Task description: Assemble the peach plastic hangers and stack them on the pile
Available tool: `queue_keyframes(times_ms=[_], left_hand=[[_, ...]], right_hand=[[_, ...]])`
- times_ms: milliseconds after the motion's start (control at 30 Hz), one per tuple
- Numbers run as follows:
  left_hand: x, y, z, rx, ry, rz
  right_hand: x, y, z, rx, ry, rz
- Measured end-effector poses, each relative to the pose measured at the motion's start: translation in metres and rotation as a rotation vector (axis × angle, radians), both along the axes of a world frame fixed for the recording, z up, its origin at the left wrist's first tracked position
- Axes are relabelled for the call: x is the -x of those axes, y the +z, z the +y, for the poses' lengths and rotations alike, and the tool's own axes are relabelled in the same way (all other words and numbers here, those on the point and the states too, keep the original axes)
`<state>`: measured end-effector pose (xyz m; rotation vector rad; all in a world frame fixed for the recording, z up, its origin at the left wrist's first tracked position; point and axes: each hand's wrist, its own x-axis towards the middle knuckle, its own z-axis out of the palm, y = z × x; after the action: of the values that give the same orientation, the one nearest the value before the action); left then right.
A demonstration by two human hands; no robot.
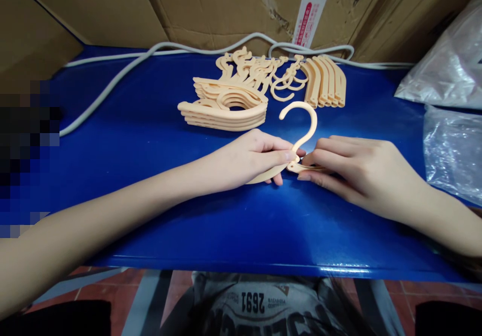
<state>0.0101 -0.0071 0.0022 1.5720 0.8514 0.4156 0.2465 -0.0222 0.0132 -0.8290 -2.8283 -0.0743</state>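
Note:
Above the blue table, my left hand (259,152) pinches a cream plastic hanger (311,125) where its hook meets one arm. The hook points up and curls to the left. My right hand (354,168) is closed on a second hanger arm (295,167), whose holed end meets the base of the hook; most of this arm is hidden by my fingers. Whether the two pieces are joined cannot be made out. Just beyond my left hand lies a stack of folded cream hangers (224,115).
Behind the stack sit loose hooks (286,87) and a row of curved hanger arms (326,82). A white cable (150,52) runs along the back of the blue table (226,225), before cardboard boxes (226,9). Clear plastic bags (452,150) lie at the right.

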Motion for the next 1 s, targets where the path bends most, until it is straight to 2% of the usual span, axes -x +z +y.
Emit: queue_keyframes(times_ms=[200,467,800,1000], left_hand=[[-0.001,0.003,-0.002,-0.053,0.0,0.028],[-0.003,0.008,-0.008,-0.184,-0.01,0.06],[0.0,0.002,-0.008,-0.544,-0.011,0.246],[0.002,0.003,-0.009,-0.49,-0.112,0.306]], right_hand=[[0.002,-0.001,0.0,-0.054,0.039,0.012],[0.001,0.0,-0.001,0.008,0.03,0.03],[-0.006,0.006,-0.001,0.001,-0.067,0.057],[-0.011,0.009,0.003,0.014,-0.169,0.102]])
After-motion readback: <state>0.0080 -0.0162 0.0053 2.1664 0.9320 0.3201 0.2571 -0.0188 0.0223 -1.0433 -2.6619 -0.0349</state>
